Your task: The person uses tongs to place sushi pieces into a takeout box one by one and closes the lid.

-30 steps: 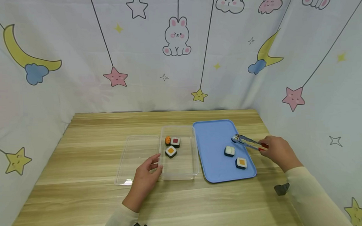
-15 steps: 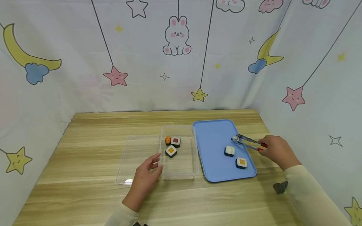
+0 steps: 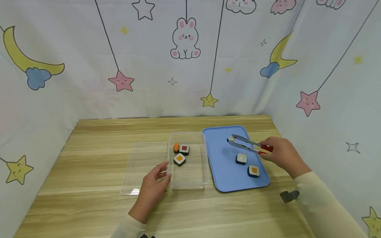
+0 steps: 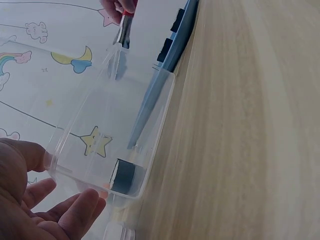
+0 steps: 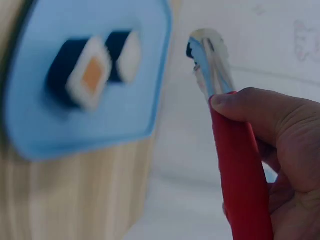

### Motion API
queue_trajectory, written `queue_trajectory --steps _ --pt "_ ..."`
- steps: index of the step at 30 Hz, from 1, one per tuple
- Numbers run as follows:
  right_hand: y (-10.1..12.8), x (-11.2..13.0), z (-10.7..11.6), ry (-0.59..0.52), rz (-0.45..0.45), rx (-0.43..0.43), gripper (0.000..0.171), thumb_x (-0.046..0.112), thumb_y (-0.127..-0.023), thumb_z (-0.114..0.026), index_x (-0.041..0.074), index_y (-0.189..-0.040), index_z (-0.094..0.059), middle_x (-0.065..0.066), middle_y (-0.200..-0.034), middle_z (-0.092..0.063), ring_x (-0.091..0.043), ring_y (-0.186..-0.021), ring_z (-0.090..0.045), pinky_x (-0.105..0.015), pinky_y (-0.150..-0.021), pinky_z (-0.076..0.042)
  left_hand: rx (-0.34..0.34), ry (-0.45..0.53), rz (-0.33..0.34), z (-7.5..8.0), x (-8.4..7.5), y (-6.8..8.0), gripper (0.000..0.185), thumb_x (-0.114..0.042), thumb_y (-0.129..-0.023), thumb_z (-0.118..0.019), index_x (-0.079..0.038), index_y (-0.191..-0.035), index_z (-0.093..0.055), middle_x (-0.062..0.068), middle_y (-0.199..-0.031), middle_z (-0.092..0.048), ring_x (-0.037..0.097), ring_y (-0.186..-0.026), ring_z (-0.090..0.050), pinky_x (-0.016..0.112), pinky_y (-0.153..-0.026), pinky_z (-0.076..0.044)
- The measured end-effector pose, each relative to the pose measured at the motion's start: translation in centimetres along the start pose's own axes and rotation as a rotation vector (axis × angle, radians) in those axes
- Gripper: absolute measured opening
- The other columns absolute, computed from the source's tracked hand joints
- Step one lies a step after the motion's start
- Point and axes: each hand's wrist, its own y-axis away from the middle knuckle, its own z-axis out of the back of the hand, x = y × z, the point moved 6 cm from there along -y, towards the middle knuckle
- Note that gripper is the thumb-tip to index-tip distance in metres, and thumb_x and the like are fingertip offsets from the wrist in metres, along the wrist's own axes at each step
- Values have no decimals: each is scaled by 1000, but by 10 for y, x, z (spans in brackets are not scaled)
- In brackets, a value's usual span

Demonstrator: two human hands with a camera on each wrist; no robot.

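My right hand (image 3: 281, 154) grips tongs (image 3: 246, 145) with red handles, held over the blue tray (image 3: 222, 174). A small toy sushi piece (image 3: 230, 139), white with a dark wrap, sits between the metal tips. Two more toy sushi lie on the tray: a white-topped one (image 3: 241, 159) and one with an orange square (image 3: 253, 171). My left hand (image 3: 155, 181) touches the left side wall of a clear plastic box (image 3: 193, 185) with loosely spread fingers. Inside the box are a sushi with an orange top (image 3: 176, 148), a red-centred roll (image 3: 184, 149) and an orange-centred roll (image 3: 179, 159).
A clear lid (image 3: 138, 159) lies on the wooden table (image 3: 86, 206) left of the box, partly behind my left hand. The tray stands close against the box's right side. A patterned curtain (image 3: 158, 95) encloses the table at the back and sides.
My right hand has moved left and slightly away from me, carrying the small sushi piece in the tongs from the tray's right edge toward its middle. My left hand stays put.
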Motion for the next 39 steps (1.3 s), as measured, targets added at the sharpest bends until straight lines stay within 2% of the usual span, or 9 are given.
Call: queue_trajectory --steps 3,7,12,18,26,30,33,36,39 --pt "-7 31 2 -42 72 1 38 16 -85 -85 6 -121 -77 -7 -105 -73 -27 -90 -66 -43 -74 -57 -2 -4 3 0 0 0 49 -10 -95 -73 -8 -143 -62 18 -132 -67 31 -115 -69 48 -93 -56" --pt "-19 75 -2 -58 214 30 39 14 -82 -88 8 -120 -78 -4 -106 -73 -22 -87 -66 -36 -72 -56 -6 5 1 0 -1 1 49 -10 -95 -73 -8 -142 -63 18 -133 -67 32 -115 -68 50 -94 -56" --pt "-35 118 -18 11 359 101 38 17 -82 -88 11 -118 -79 4 -102 -71 -16 -87 -65 -32 -73 -56 -1 15 -5 0 -1 0 49 -11 -95 -73 -8 -143 -62 19 -134 -66 33 -116 -68 50 -95 -55" --pt "-53 146 -35 132 437 161 30 16 -81 -88 15 -110 -81 6 -96 -70 -13 -84 -65 -33 -74 -56 6 20 -8 0 0 -1 50 -11 -95 -73 -8 -144 -61 18 -133 -66 33 -117 -68 51 -95 -55" --pt "-77 169 -45 227 414 264 18 12 -81 -85 16 -99 -82 6 -87 -67 -13 -75 -59 -32 -70 -53 6 12 -7 1 -1 0 49 -10 -95 -73 -7 -143 -62 18 -133 -66 33 -116 -68 50 -94 -56" --pt "-85 175 -48 238 375 306 12 7 -80 -83 17 -82 -77 10 -73 -53 -10 -67 -45 -28 -62 -42 5 13 -9 1 -2 1 49 -9 -95 -73 -7 -143 -62 18 -133 -66 33 -116 -68 50 -93 -56" --pt "-89 178 -50 239 365 322 17 4 -79 -82 17 -75 -71 9 -69 -42 -11 -66 -37 -29 -60 -33 7 14 -8 1 -1 1 49 -9 -96 -73 -8 -143 -62 18 -133 -66 33 -116 -68 50 -94 -56" --pt "-88 176 -49 227 360 322 12 7 -80 -83 16 -85 -78 9 -73 -49 -9 -68 -44 -28 -61 -39 8 15 -9 1 0 -1 49 -10 -96 -73 -9 -144 -62 18 -133 -66 32 -116 -68 50 -94 -56" --pt "-85 167 -41 194 336 288 29 13 -80 -86 16 -109 -81 7 -90 -64 -11 -78 -57 -31 -68 -51 7 17 -15 1 1 -1 49 -10 -96 -73 -8 -143 -62 18 -133 -66 32 -116 -68 51 -94 -56"
